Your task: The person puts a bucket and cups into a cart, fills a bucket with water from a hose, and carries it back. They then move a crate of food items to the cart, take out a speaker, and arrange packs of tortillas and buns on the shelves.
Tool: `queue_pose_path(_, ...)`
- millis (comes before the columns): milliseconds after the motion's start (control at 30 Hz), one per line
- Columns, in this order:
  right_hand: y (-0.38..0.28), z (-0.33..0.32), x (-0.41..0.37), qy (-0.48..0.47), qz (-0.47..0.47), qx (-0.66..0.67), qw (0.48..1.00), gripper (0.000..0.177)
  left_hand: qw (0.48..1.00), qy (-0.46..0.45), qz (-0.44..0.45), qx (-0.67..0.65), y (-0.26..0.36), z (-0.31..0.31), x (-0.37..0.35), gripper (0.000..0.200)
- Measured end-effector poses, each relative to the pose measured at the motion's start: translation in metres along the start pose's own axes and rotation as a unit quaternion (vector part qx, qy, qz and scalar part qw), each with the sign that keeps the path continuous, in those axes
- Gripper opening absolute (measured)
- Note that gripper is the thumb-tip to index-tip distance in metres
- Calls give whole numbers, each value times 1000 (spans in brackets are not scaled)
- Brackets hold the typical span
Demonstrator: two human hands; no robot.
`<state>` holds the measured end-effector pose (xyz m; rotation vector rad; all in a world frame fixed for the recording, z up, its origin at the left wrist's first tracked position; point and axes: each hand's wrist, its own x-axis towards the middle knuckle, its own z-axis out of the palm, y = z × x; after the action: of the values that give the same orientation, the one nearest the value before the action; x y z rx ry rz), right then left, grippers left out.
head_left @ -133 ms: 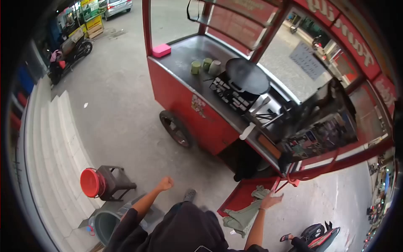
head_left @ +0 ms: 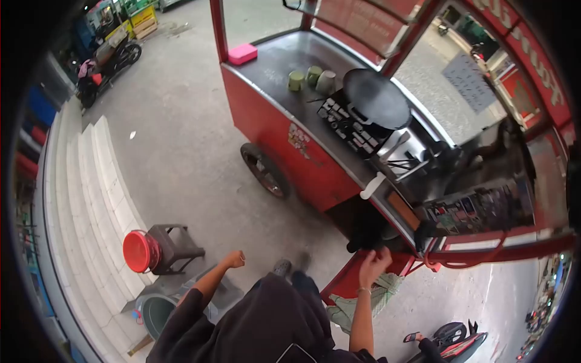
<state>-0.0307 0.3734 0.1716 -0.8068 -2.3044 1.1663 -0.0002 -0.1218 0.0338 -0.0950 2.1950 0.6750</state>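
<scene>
My left hand (head_left: 234, 259) hangs over the pavement, fingers curled into a loose fist with nothing visible in it. Close to the cart's lower opening is my right hand (head_left: 376, 264), its fingers apart and slightly bent, holding nothing. Below that hand a red panel (head_left: 345, 279) folds out from the red food cart (head_left: 266, 118). A pale green cloth (head_left: 345, 311) drapes over the panel, partly hidden behind my right forearm. On the cart top stand a large dark wok (head_left: 376, 100), several green and pale cups (head_left: 295, 81) and a pink box (head_left: 242, 54).
A red bucket (head_left: 139, 251) rests against a dark stool (head_left: 175, 249) on my left, beside a grey bin (head_left: 156, 314). White steps (head_left: 91, 199) run along the left. Motorbikes stand at upper left and lower right, near another person's foot (head_left: 413, 337).
My right hand has swung left and up, from beside the cloth to above the red panel. My left hand stays curled. The whole view has shifted slightly.
</scene>
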Motion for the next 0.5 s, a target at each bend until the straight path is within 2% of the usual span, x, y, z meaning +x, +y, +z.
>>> queue_pose_path(67,5,16,59,-212,-48,-19,976,27,1000,-11,11,-3,35,31,38,27)
queue_pose_path(100,10,52,69,-273,-104,-4,956,18,1000,-8,8,-12,31,28,48,28)
queue_pose_path(133,-15,79,79,-354,-74,10,932,20,999,-50,-6,-18,29,21,66,28)
queue_pose_path(167,-24,110,97,-383,-83,7,920,20,995,-91,-20,-34,31,23,78,29)
queue_pose_path(200,-32,141,111,-445,-134,-30,885,22,989,12,-17,-148,36,32,74,28)
queue_pose_path(233,-39,168,114,-500,-185,-60,844,25,962,122,-16,-245,41,34,66,26)
queue_pose_path(267,-45,193,119,-522,-194,-50,829,25,954,131,-35,-269,51,30,60,26)
queue_pose_path(333,-65,247,135,-398,-377,-172,818,29,930,169,-74,-317,60,25,48,26)
queue_pose_path(367,-80,267,139,-422,-404,-160,796,29,932,140,-103,-318,62,30,41,27)
queue_pose_path(400,-96,284,144,-442,-380,-141,800,30,931,110,-130,-324,62,35,35,28)
queue_pose_path(433,-108,299,147,-463,-352,-127,803,32,915,130,-149,-352,62,42,29,28)
queue_pose_path(467,-115,313,149,-487,-374,-124,780,32,899,133,-185,-374,64,49,23,29)
queue_pose_path(500,-121,330,150,-545,-330,-117,762,31,884,137,-217,-392,61,51,19,30)
